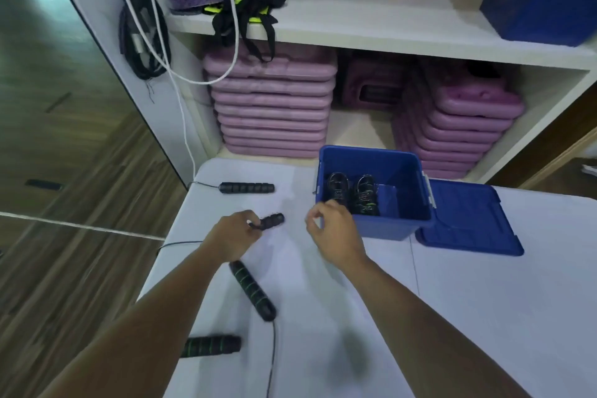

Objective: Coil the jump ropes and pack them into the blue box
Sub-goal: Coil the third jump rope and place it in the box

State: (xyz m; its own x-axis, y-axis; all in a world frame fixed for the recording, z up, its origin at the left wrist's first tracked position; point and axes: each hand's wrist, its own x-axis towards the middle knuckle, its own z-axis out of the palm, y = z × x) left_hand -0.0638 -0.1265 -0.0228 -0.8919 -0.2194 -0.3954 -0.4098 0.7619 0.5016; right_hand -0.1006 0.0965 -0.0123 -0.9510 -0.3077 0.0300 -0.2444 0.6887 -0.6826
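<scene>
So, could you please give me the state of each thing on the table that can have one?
blue box: open, two coiled ropes inside
lid: off, flat on the table beside the box
left hand: shut on a black handle
right hand: fingers curled, holding nothing visible
green-striped handles: loose on the table, uncoiled
far black handle: lying loose
</scene>
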